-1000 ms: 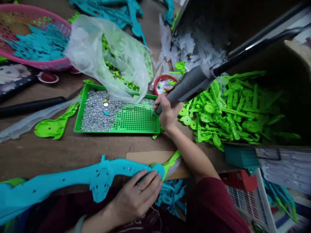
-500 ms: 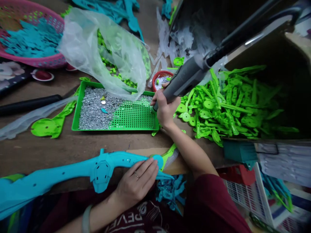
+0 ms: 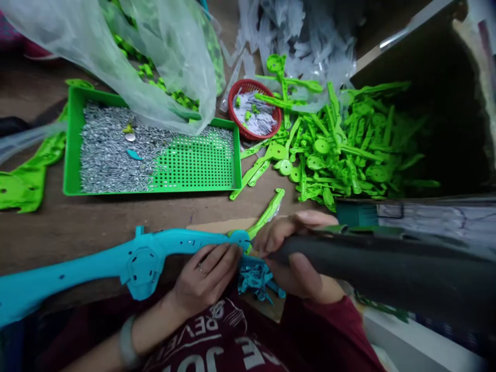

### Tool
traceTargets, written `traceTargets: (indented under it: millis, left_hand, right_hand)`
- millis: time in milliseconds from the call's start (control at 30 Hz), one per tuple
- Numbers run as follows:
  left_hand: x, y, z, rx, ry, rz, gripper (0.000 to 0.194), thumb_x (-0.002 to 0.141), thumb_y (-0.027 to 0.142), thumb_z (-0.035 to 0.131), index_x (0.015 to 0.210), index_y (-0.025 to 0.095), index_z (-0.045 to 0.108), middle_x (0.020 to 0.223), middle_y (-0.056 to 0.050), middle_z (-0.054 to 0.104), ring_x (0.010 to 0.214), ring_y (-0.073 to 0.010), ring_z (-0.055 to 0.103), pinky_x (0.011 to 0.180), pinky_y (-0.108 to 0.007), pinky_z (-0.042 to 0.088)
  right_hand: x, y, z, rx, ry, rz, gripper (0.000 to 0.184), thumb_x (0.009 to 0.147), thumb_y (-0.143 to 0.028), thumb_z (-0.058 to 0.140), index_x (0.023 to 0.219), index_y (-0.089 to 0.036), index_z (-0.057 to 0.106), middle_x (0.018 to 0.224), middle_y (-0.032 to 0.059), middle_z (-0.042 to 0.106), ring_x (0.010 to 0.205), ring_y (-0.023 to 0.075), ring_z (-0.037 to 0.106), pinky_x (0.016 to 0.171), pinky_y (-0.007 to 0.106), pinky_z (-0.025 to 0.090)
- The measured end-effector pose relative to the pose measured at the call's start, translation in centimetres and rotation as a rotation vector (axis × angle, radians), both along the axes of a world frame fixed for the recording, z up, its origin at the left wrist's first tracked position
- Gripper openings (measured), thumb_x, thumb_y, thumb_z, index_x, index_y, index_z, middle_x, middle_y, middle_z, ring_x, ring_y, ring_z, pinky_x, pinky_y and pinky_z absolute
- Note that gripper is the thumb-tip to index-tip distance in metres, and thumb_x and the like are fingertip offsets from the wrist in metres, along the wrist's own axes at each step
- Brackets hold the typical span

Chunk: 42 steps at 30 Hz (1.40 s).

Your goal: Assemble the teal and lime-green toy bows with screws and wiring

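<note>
A long blue plastic part (image 3: pixel 145 261), like half of a toy shell, lies along the near side of the table. My left hand (image 3: pixel 209 274) is closed on its narrow right portion, fingers pressed together. My right hand (image 3: pixel 296 253) is wrapped round a dark grey electric screwdriver (image 3: pixel 360 263), held nearly level. The tool's tip points left at the round blue end of the part; whether it touches a screw cannot be made out. A lime-green arm piece (image 3: pixel 267 212) sticks out from behind that end.
A green perforated tray (image 3: pixel 199 191) holds many small screws. Behind it lies a clear plastic bag (image 3: pixel 158 62) of green bits. A red basket (image 3: pixel 235 121) holds pale strips. Lime-green parts (image 3: pixel 341 150) spill from a dark box. Small blue parts (image 3: pixel 258 281) lie below my hands.
My right hand has brought the screwdriver from the tray's right edge down to the blue part's round end. My left hand has shifted slightly off that end. The view has moved closer.
</note>
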<state>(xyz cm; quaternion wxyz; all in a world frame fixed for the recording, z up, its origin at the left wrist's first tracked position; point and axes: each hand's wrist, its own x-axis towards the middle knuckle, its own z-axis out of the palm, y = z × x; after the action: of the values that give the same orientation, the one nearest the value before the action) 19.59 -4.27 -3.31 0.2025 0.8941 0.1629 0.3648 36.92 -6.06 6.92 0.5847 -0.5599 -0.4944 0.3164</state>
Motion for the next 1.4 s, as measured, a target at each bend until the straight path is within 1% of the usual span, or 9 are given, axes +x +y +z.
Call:
traceTargets:
  millis: [300, 467, 567, 633, 700, 767, 933, 1167, 1400]
  left_hand:
    - [0.3, -0.1, 0.1, 0.073, -0.063, 0.019, 0.026, 0.097, 0.007, 0.046, 0.101, 0.008, 0.072, 0.104, -0.013, 0.076, 0.104, -0.0267, 0.069, 0.089, -0.041, 0.054]
    - [0.4, -0.3, 0.1, 0.059, -0.061, 0.053, 0.024, 0.097, 0.008, 0.048, 0.099, 0.01, 0.072, 0.101, -0.01, 0.076, 0.103, -0.0252, 0.068, 0.088, -0.04, 0.054]
    - [0.8, -0.3, 0.4, 0.079, 0.0, 0.091, 0.027, 0.099, 0.008, 0.046, 0.104, 0.012, 0.072, 0.103, -0.007, 0.077, 0.102, -0.0217, 0.068, 0.089, -0.037, 0.054]
    - [1.1, -0.4, 0.5, 0.119, 0.051, 0.129, 0.028, 0.099, 0.008, 0.046, 0.11, 0.011, 0.072, 0.107, -0.007, 0.076, 0.103, -0.0209, 0.068, 0.089, -0.036, 0.053]
    - [1.3, -0.4, 0.6, 0.127, 0.101, 0.168, 0.03, 0.099, 0.008, 0.046, 0.116, 0.011, 0.071, 0.115, -0.009, 0.075, 0.11, -0.023, 0.067, 0.094, -0.038, 0.052]
    - [1.2, -0.5, 0.6, 0.106, 0.142, 0.175, 0.034, 0.1, 0.009, 0.042, 0.121, 0.013, 0.069, 0.124, -0.012, 0.072, 0.119, -0.0259, 0.064, 0.099, -0.042, 0.05]
    - [0.4, -0.2, 0.2, 0.118, 0.146, 0.114, 0.04, 0.101, 0.007, 0.037, 0.129, 0.008, 0.065, 0.136, -0.012, 0.066, 0.13, -0.0267, 0.057, 0.105, -0.042, 0.047]
    - [0.3, -0.5, 0.3, 0.118, 0.173, 0.139, 0.037, 0.102, 0.011, 0.041, 0.128, 0.01, 0.067, 0.134, -0.008, 0.068, 0.12, -0.0227, 0.059, 0.099, -0.038, 0.044]
    - [-0.2, -1.3, -0.4, 0.149, 0.168, 0.196, 0.033, 0.1, 0.016, 0.049, 0.128, 0.017, 0.068, 0.138, -0.002, 0.065, 0.106, -0.0183, 0.056, 0.09, -0.035, 0.043]
  right_hand:
    - [-2.3, 0.5, -3.8, 0.2, -0.021, -0.019, 0.031, 0.089, -0.033, 0.062, 0.119, -0.032, 0.051, 0.062, -0.0075, 0.053, 0.045, 0.0118, 0.053, 0.044, 0.026, 0.05]
    - [-0.4, 1.1, -3.5, 0.221, 0.096, 0.342, 0.02, 0.094, -0.041, 0.058, 0.11, -0.028, 0.058, 0.057, -0.0086, 0.055, 0.041, 0.0079, 0.054, 0.041, 0.019, 0.048]
    - [1.3, 4.4, -2.3, 0.138, 0.129, 0.499, 0.021, 0.095, -0.048, 0.055, 0.103, -0.029, 0.06, 0.056, -0.0077, 0.059, 0.043, 0.0095, 0.058, 0.043, 0.021, 0.05]
    - [2.2, 8.3, -2.2, 0.201, 0.088, 0.315, 0.025, 0.088, -0.053, 0.065, 0.102, -0.033, 0.058, 0.056, -0.0102, 0.057, 0.042, 0.0096, 0.056, 0.043, 0.022, 0.05]
    - [2.7, 12.4, -3.1, 0.337, 0.051, -0.057, 0.032, 0.085, -0.056, 0.066, 0.106, -0.034, 0.056, 0.056, -0.0111, 0.049, 0.04, 0.009, 0.049, 0.043, 0.023, 0.047]
    - [2.9, 15.8, -4.8, 0.344, 0.021, -0.185, 0.036, 0.087, -0.058, 0.06, 0.11, -0.031, 0.055, 0.058, -0.0097, 0.044, 0.04, 0.0097, 0.047, 0.042, 0.024, 0.044]
    - [3.2, 18.2, -8.1, 0.307, -0.002, -0.189, 0.034, 0.088, -0.056, 0.056, 0.103, -0.026, 0.054, 0.06, -0.0086, 0.041, 0.041, 0.0082, 0.044, 0.044, 0.024, 0.041]
    - [3.2, 18.2, -8.2, 0.381, 0.08, -0.12, 0.027, 0.089, -0.045, 0.061, 0.107, -0.028, 0.05, 0.061, -0.0102, 0.047, 0.041, 0.0072, 0.046, 0.043, 0.022, 0.038]
    - [3.2, 18.3, -9.2, 0.284, -0.008, -0.209, 0.042, 0.09, -0.058, 0.054, 0.119, -0.028, 0.048, 0.063, -0.009, 0.042, 0.043, 0.0083, 0.049, 0.047, 0.024, 0.042]
